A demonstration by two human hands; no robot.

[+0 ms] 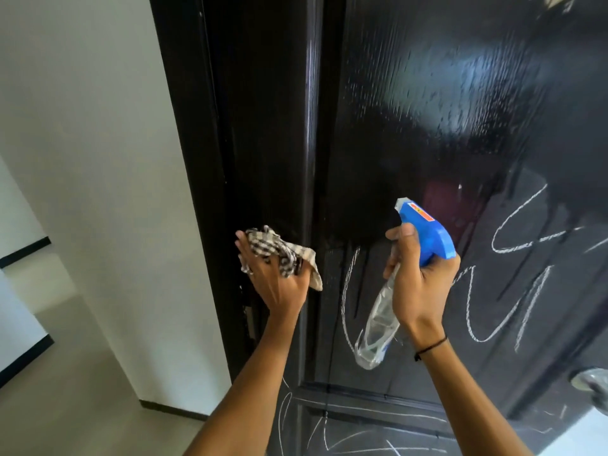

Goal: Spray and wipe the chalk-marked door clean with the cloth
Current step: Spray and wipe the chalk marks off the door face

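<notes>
door handle (pixel 592 386): cut off by the right edge, blurred.
door (pixel 411 126): top and bottom run out of view.
cloth (pixel 283 255): partly hidden behind the left hand (pixel 276 281).
spray bottle (pixel 378 324): neck covered by the right hand (pixel 418 278).
sticker (pixel 421 212): print too small to read.

Glossy black panelled door (pixel 427 143) is standing wet above, chalk-scribbled below. Crumpled checked cloth (pixel 279 251) and blue-headed clear spray bottle (pixel 424 235) are facing it.

Glossy wet door (pixel 427 110), woven cloth (pixel 279 250)
</notes>
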